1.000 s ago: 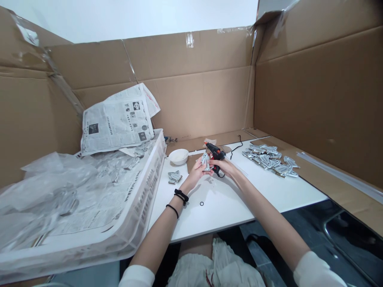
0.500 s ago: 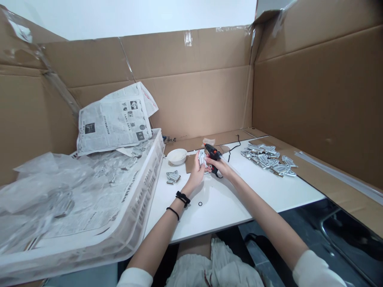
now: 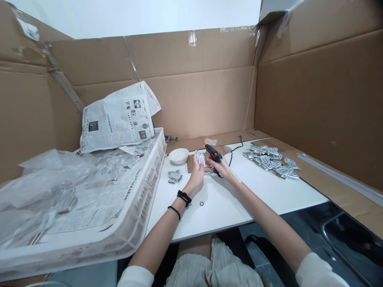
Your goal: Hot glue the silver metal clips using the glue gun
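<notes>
My left hand (image 3: 196, 174) is closed on a small flat white-and-grey piece (image 3: 200, 158), held upright above the table. In my right hand (image 3: 218, 164) is a black hot glue gun (image 3: 213, 152) with an orange tip; its nozzle points up and away to the left, a little beyond the held piece. A clear glue stick (image 3: 235, 175) sticks out of the gun's back. Beneath the hands lie a brown cardboard piece (image 3: 190, 164) and some similar pieces, partly hidden by the fingers.
A white bowl (image 3: 178, 156) and a few similar pieces (image 3: 174, 175) lie to the left, a heap of them (image 3: 269, 159) to the right. A small black ring (image 3: 201, 203) is near the front. A white plastic crate (image 3: 140, 217) stands left. Cardboard walls (image 3: 203, 99) surround the table.
The right hand and glue gun have drawn slightly away from the piece in the left hand, leaving more of it showing. The whole view has shifted slightly.
</notes>
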`<state>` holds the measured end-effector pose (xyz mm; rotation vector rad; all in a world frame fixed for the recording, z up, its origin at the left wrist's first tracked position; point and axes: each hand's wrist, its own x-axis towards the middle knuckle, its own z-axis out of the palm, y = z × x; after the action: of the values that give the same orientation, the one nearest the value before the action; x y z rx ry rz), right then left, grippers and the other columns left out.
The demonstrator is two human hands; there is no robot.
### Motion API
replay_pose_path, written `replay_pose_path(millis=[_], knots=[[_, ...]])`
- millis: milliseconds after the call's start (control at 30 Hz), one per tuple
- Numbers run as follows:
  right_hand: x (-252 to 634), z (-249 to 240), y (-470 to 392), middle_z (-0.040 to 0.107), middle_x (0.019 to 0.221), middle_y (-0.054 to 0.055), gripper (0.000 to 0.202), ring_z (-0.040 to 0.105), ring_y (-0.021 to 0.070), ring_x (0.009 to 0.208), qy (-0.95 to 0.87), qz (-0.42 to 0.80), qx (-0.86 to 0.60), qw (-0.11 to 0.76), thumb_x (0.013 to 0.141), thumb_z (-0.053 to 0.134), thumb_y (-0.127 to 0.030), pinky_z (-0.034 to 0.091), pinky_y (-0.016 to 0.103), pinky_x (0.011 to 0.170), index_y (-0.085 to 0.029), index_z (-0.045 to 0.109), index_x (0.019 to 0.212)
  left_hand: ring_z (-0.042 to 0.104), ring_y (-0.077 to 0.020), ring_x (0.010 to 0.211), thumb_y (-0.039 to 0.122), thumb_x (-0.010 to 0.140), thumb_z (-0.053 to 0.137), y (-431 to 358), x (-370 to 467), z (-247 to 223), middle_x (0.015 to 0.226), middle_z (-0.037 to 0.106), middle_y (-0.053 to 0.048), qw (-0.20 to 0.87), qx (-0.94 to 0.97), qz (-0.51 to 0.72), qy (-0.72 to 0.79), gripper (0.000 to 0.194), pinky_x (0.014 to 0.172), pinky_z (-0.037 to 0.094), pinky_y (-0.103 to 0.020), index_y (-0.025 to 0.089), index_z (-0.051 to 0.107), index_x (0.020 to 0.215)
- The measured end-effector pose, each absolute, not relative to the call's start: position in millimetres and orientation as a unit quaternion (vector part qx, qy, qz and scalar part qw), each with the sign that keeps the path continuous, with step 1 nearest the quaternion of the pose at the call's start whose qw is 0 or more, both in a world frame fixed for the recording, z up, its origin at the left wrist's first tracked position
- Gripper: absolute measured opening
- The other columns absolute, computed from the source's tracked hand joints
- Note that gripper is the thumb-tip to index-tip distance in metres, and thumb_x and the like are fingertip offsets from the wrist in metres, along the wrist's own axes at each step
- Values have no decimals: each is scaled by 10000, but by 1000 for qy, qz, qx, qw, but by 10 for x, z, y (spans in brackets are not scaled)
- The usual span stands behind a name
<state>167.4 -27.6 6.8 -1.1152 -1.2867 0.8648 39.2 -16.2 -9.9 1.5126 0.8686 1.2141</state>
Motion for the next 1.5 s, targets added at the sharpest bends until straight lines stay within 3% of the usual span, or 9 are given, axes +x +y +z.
replay_pose_path(millis=[167, 367, 600, 800, 1067, 1200, 1367, 1500], knots=[[1678, 10, -240, 606, 711, 59, 350, 518, 167, 636, -589, 345, -471, 559, 661, 600, -442, 404, 281, 617, -117, 624, 788, 312, -230, 1380, 140, 906, 392, -145, 355, -110, 1571, 90, -102, 476, 638, 492, 353, 687, 1069, 404, -415, 237, 57, 1498], [1684, -77, -174, 559, 680, 39, 324, 488, 157, 634, -617, 302, -462, 561, 690, 588, -454, 389, 275, 624, -132, 569, 721, 146, -194, 1446, 133, 908, 402, -193, 332, -64, 1571, 122, -89, 422, 673, 478, 374, 673, 1187, 142, -390, 210, 97, 1503], [1691, -88, -151, 555, 714, 26, 291, 481, 147, 658, -614, 299, -441, 582, 680, 614, -421, 389, 270, 643, -144, 540, 729, 321, -231, 1380, 158, 907, 424, -201, 368, -62, 1589, 13, -35, 565, 595, 492, 293, 755, 1104, 349, -438, 335, 0, 1507], [1730, -32, -203, 531, 673, 6, 323, 461, 126, 608, -583, 405, -414, 570, 643, 669, -428, 385, 259, 585, -143, 566, 756, 444, -214, 1289, 137, 884, 466, -233, 334, -8, 1559, 192, -68, 625, 557, 495, 234, 768, 1020, 452, -399, 326, 66, 1512], [1722, -38, -213, 527, 686, 4, 436, 456, 107, 582, -538, 496, -387, 561, 568, 746, -464, 387, 252, 554, -143, 541, 782, 558, -200, 1148, 162, 899, 461, -248, 323, 14, 1497, 314, -121, 625, 562, 485, 241, 748, 955, 500, -412, 301, 61, 1516], [1713, 7, -250, 543, 679, 18, 426, 489, 133, 602, -539, 466, -402, 575, 640, 678, -514, 410, 268, 571, -146, 565, 823, 502, -212, 1225, 170, 928, 411, -196, 335, -45, 1539, 222, -111, 599, 580, 491, 253, 735, 1004, 468, -433, 301, -9, 1516], [1693, 57, -275, 602, 741, 54, 378, 535, 160, 655, -544, 393, -442, 596, 674, 629, -447, 440, 282, 630, -122, 615, 866, 459, -225, 1283, 214, 944, 397, -133, 353, -150, 1584, -68, -51, 540, 610, 492, 307, 742, 1057, 423, -421, 344, -69, 1506], [1682, 12, -232, 594, 687, 41, 397, 518, 160, 603, -551, 372, -466, 584, 669, 593, -411, 428, 281, 586, -103, 634, 915, 433, -244, 1313, 223, 941, 395, -152, 355, -159, 1585, -26, -61, 537, 623, 459, 336, 754, 1090, 377, -444, 312, -94, 1508]])
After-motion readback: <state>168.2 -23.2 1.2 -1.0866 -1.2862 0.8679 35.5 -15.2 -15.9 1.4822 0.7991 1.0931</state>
